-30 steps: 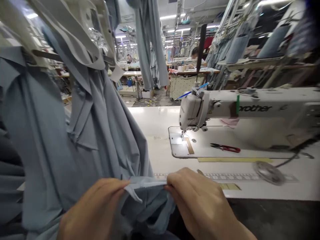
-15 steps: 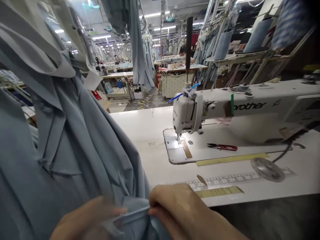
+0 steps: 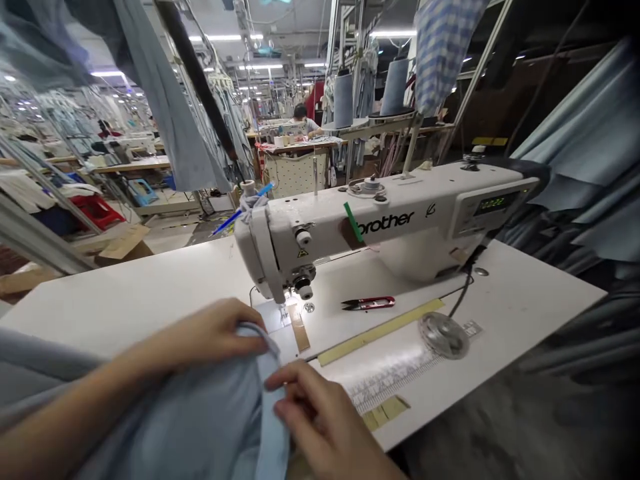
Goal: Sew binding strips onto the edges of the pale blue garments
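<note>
1. The sewing machine [image 3: 380, 227] stands on the table [image 3: 125, 300], its needle head toward the left and its display end toward the right.
2. The thread snips [image 3: 369, 304] lie on the machine bed, to the right of the needle.
3. The round disc [image 3: 443, 333] lies on the table in front of the machine's right part, touching the printed ruler strip [image 3: 395, 380] along the front edge.
4. The fabric [image 3: 200, 427] lies over the table's front-left edge, just in front of the needle.
5. The left hand [image 3: 210, 337] rests on the fabric's upper edge; the right hand [image 3: 320, 420] lies to its right, nearer the front edge.
6. A person sits at another table [image 3: 295, 143] well behind the machine.
</note>
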Motion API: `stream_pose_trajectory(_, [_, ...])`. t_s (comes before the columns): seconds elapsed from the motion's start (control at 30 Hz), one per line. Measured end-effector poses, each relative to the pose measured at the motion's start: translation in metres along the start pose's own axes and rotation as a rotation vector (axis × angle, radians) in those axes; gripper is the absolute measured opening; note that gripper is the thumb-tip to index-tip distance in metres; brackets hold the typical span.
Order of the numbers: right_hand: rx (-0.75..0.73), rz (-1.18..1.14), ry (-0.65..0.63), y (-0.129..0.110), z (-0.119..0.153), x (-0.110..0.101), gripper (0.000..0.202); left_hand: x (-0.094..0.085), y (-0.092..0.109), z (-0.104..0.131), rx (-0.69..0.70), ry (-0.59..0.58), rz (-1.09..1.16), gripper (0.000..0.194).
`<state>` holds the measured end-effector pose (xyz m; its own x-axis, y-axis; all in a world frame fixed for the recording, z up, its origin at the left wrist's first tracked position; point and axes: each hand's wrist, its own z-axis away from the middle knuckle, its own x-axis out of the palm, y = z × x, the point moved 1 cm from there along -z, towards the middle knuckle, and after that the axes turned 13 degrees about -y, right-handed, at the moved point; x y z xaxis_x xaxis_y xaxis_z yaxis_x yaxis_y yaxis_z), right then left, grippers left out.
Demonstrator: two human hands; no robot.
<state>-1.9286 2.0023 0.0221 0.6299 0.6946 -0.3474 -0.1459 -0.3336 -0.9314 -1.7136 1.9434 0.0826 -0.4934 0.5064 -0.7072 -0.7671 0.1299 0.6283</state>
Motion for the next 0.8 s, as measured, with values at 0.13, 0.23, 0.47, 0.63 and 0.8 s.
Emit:
stream_pose_trajectory(0.13, [0.033, 0.583, -0.074, 0.038, -0.006, -0.028, 0.032, 0.015, -0.019, -0.058, -0.015, -0.214, -0.058, 0.007])
stream_pose_trajectory(0.23, [-0.158, 0.960, -0.197, 0.038, -0.020, -0.034, 0.019, 0.022, -0.027, -0.067, 0.003, -0.206, -0.060, 0.009])
stream_pose_trajectory(0.47, [-0.601, 1.132, -0.181, 0.041, -0.032, -0.047, 0.023, 0.009, -0.026, -0.021, -0.153, -0.027, -0.177, 0.033])
stream_pose_trajectory(0.63, [-0.612, 1.190, -0.194, 0.046, -0.025, -0.050, 0.024, 0.017, -0.012, 0.004, -0.286, 0.053, -0.172, 0.043])
stream_pose_trajectory(0.8, [-0.594, 1.164, -0.198, 0.047, -0.016, -0.046, 0.025, 0.016, -0.018, -0.030, -0.194, 0.063, -0.136, 0.030])
